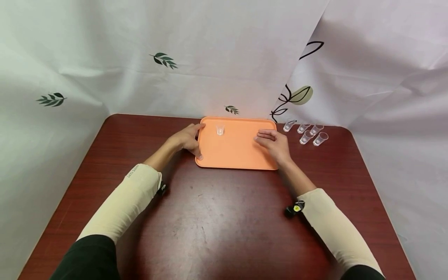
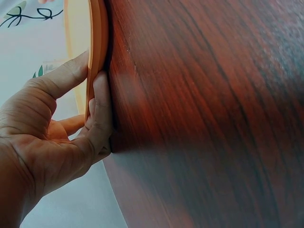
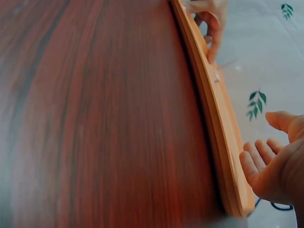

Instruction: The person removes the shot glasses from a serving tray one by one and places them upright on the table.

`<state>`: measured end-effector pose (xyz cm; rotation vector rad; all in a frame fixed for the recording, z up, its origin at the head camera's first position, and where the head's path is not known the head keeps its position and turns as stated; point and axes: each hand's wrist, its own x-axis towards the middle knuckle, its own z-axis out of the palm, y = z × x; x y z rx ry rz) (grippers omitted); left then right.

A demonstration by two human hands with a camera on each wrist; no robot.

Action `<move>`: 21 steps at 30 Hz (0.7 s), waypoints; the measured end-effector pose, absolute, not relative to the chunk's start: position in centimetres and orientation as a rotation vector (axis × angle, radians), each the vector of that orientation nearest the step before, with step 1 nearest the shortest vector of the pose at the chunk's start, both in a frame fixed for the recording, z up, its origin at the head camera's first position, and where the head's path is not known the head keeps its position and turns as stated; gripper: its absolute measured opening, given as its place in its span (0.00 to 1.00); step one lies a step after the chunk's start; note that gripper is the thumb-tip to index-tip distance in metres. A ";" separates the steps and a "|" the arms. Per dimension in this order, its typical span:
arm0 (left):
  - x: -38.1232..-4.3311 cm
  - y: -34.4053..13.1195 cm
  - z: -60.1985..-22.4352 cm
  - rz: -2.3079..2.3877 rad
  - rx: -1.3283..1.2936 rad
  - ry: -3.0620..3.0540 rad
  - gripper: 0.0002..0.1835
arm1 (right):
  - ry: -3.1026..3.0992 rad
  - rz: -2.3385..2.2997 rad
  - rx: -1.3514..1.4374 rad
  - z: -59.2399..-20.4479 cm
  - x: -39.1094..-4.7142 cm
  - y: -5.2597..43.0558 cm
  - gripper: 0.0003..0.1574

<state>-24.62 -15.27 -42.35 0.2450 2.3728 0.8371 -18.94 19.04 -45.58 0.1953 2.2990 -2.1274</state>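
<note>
An orange rectangular tray [image 1: 238,155] lies at the far edge of the table. My left hand [image 1: 187,139] grips its left end, with fingers on both sides of the rim in the left wrist view. One small clear plastic cup [image 1: 219,130] stands on the tray toward its back left. Over the tray's right part is my right hand [image 1: 276,147], fingers extended and slightly bent, thumb apart from them in the right wrist view. Nothing shows between its fingers [image 3: 259,154].
Several more small clear cups [image 1: 306,137] are grouped on the dark red wooden table [image 1: 224,217], right of the tray. Behind the table hangs a pale sheet [image 1: 210,89] with printed leaves, close along the tray's back edge.
</note>
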 end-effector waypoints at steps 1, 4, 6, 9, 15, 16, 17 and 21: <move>-24.6 -15.3 -42.3 0.834 0.246 2.374 0.79 | 2.304 -2.112 0.186 -45.6 -19.0 18.7 0.30; -24.7 -15.2 -42.3 0.826 0.241 2.372 0.79 | 2.311 -2.075 0.161 -45.6 -19.2 17.5 0.30; -24.8 -15.2 -42.3 0.822 0.238 2.370 0.79 | 2.308 -2.064 0.157 -45.6 -19.3 16.8 0.29; -24.7 -15.2 -42.3 0.824 0.234 2.368 0.79 | 2.304 -2.052 0.146 -45.5 -19.4 15.8 0.29; -24.6 -15.2 -42.1 0.820 0.232 2.377 0.79 | 2.287 -2.058 0.098 -45.6 -19.8 14.1 0.30; -24.7 -15.2 -42.1 0.820 0.232 2.377 0.79 | 2.288 -2.057 0.091 -45.7 -19.9 13.8 0.30; -24.7 -15.2 -42.1 0.820 0.231 2.376 0.79 | 2.295 -2.050 0.088 -45.7 -19.9 13.5 0.30; -24.6 -15.1 -42.1 0.819 0.232 2.376 0.79 | 2.308 -2.037 0.077 -45.9 -20.3 12.4 0.31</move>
